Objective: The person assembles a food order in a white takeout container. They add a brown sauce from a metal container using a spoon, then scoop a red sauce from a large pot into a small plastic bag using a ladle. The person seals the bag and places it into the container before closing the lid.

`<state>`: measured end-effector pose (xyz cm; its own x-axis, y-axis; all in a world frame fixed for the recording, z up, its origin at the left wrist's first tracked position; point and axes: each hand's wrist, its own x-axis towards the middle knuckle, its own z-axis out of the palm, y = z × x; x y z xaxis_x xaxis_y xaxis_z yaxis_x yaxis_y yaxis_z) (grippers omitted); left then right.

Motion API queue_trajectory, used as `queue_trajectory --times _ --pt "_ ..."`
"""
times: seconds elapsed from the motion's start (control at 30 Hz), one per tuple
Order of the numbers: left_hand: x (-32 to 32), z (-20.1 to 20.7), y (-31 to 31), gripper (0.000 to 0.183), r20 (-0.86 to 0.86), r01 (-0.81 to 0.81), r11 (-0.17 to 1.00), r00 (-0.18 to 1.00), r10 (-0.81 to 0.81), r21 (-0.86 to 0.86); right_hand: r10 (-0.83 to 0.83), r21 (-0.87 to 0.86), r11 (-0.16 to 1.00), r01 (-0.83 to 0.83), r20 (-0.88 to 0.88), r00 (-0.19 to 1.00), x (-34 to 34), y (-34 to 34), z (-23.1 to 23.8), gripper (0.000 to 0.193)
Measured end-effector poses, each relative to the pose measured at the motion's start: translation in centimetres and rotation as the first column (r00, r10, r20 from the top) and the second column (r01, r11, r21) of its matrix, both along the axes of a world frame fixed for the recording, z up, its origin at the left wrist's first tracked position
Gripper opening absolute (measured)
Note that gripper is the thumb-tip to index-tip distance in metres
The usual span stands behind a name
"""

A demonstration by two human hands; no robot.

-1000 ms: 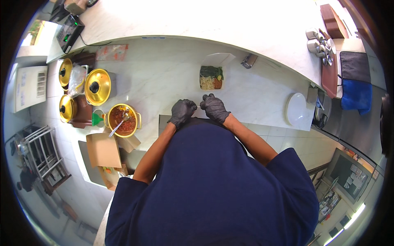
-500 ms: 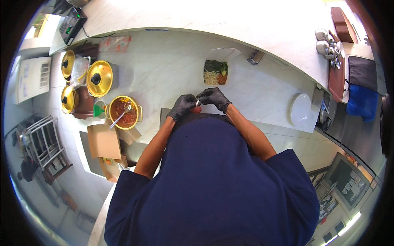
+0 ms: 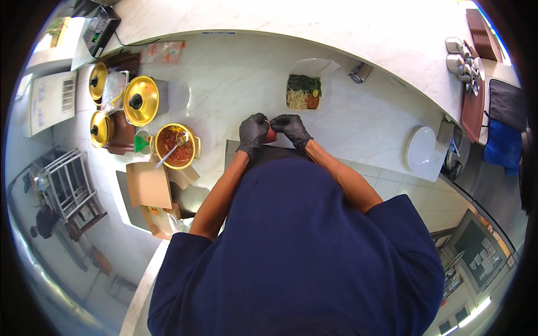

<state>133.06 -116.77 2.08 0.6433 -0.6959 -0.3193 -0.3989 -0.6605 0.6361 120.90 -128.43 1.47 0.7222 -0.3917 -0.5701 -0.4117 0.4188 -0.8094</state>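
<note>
Both my hands wear black gloves and meet in front of my waist, at the near edge of the counter. A small, rounded red thing hangs between them; it looks like a little pouch, but its kind is too small to tell. My left hand is closed at the left side of it. From the right, my right hand pinches at its top, fingers bent together. Just beyond the hands stands an open takeaway box holding dark greens, pale noodles or sprouts, a lime piece and a reddish-brown heap.
To the left, a yellow pot of red chunky sauce has a spoon in it. Gold lidded pots, a green funnel and an open cardboard box are near. A white plate lies at right, a metal container farther back.
The white bit between my fingertips no longer shows, and the red thing is seen higher between the hands. My left hand has turned more upright. The whole view has shifted slightly.
</note>
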Motion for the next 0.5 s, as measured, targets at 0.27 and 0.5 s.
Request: queue_trajectory --times 0.27,0.5 --pt "2.9 -1.5 2.1 0.022 -0.68 -0.062 0.989 0.732 -0.047 -0.135 0.151 -0.144 0.977 -0.155 -0.041 0.988 0.7 0.0 -0.8 0.011" --pt "1.0 -1.0 2.0 0.021 -0.883 -0.428 0.903 0.412 0.226 0.031 0.126 -0.187 0.973 -0.135 -0.063 0.99 0.9 0.0 -0.9 0.016"
